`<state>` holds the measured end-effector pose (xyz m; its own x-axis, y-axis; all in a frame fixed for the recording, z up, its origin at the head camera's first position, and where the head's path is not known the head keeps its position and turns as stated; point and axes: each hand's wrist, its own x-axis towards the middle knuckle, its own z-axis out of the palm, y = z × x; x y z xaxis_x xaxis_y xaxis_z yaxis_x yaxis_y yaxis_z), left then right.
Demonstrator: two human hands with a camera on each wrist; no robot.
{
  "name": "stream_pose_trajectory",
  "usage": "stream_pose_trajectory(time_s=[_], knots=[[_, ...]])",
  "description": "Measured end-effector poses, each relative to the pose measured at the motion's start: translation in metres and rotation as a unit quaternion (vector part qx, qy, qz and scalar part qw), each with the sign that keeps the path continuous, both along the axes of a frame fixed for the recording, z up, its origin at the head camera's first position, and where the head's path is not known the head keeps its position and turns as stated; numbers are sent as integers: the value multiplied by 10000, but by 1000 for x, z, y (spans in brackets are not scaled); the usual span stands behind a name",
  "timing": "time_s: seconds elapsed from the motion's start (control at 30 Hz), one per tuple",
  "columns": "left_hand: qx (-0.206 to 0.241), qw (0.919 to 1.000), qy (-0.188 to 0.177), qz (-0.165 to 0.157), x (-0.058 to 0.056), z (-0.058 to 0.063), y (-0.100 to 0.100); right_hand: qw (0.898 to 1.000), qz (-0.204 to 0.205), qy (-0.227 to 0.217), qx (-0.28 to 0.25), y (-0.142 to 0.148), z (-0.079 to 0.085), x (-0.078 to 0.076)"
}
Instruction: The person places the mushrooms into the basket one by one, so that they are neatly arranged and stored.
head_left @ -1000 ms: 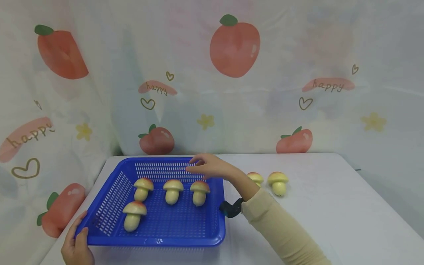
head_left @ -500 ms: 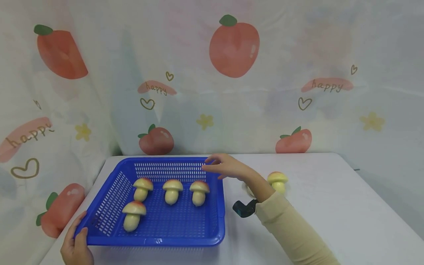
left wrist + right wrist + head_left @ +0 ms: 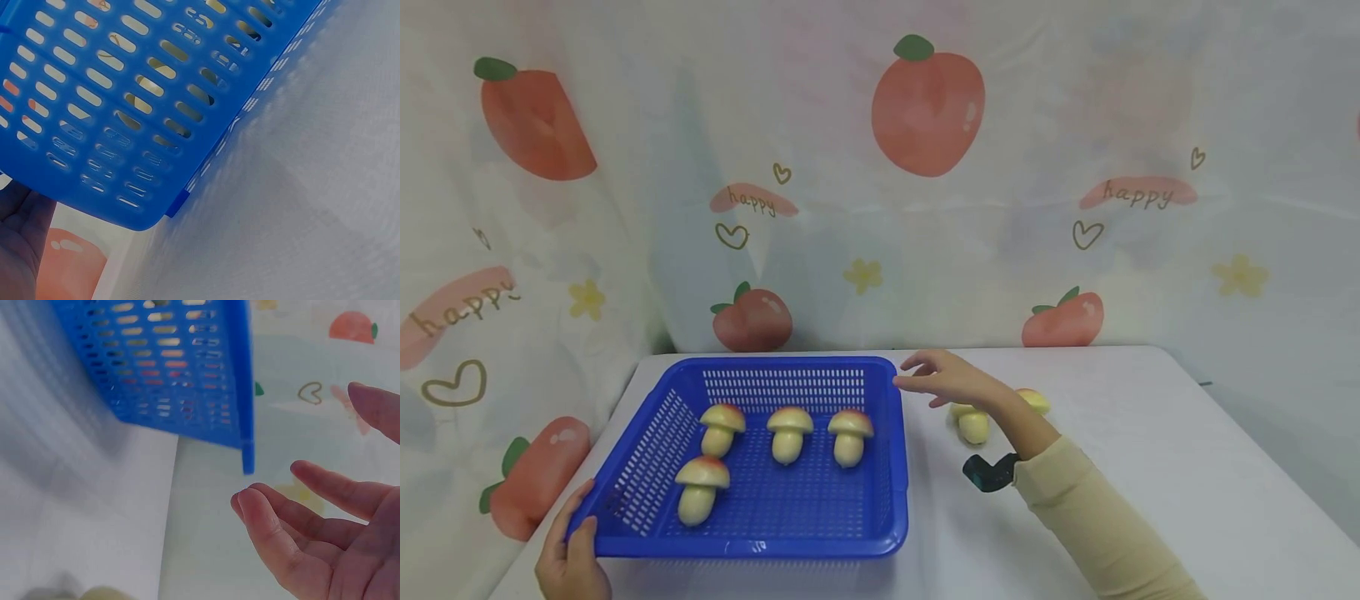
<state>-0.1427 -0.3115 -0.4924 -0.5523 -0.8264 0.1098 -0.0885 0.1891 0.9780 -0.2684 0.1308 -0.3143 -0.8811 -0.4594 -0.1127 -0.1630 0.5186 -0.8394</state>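
A blue plastic basket [image 3: 737, 547] with slotted walls sits on the table at left in the head view. My left hand [image 3: 573, 554] grips its near left corner, thumb on the front rim and fingers along the left side. Several toy mushrooms with reddish-yellow caps lie inside, one mushroom [image 3: 701, 492] nearest the front. My right hand [image 3: 953, 381] hovers just off the basket's far right corner, its fingers relaxed and holding nothing. Below its wrist, a mushroom [image 3: 974, 427] stands on the table; behind the forearm another mushroom [image 3: 1034, 400] is partly hidden. The right wrist view shows the parted fingers.
A white-covered table [image 3: 1135, 467] stretches to the right of the basket. Behind and to the left hangs a pale curtain [image 3: 970, 275] printed with fruit, hearts and flowers. A black wrist device [image 3: 988, 472] is on the right arm.
My right hand has moved right, from over the basket's far wall to outside its right corner, staying empty. The left hand and basket have stayed put.
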Motion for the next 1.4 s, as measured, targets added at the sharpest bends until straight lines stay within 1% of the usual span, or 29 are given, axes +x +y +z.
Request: stream_pose_trajectory(time_s=[0.17, 0.33, 0.47, 0.6, 0.7, 0.77, 0.83, 1.03, 1.07, 1.17, 1.3, 1.4], knots=[[-71, 10000, 44, -15, -1, -4, -2, 9996, -120, 45, 270, 16, -6, -4], [-126, 9998, 130, -54, -2, -7, -4, 9987, -238, 25, 444, 30, -7, -7], [-99, 9998, 133, -50, -2, -7, -4, 9962, -396, 133, 759, 39, -9, -10], [94, 9997, 212, -50, -1, -6, -3, 9916, -613, 226, 1116, 48, -12, -9], [106, 9997, 199, -51, 0, -4, -1, 9857, -778, 398, 1440, 52, -15, -9], [32, 9999, 153, -65, 1, -2, -1, 9811, -884, 541, 1634, 55, -17, -9], [17, 9999, 145, -66, 1, -1, 0, 9776, -924, 667, 1772, 58, -20, -9], [70, 9998, 192, -81, 0, -3, -2, 9724, -898, 823, 1992, 64, -32, -11], [49, 9998, 187, -79, 0, -3, -2, 9721, -911, 820, 2000, 64, -33, -11], [98, 9994, 330, -48, -1, -5, -4, 9719, -954, 742, 2018, 63, -36, -11], [-26, 9992, 399, -48, -2, -7, -6, 9719, -951, 739, 2025, 62, -41, -12], [-42, 9993, 376, -73, -2, -7, -5, 9722, -946, 801, 1985, 62, -47, -14]])
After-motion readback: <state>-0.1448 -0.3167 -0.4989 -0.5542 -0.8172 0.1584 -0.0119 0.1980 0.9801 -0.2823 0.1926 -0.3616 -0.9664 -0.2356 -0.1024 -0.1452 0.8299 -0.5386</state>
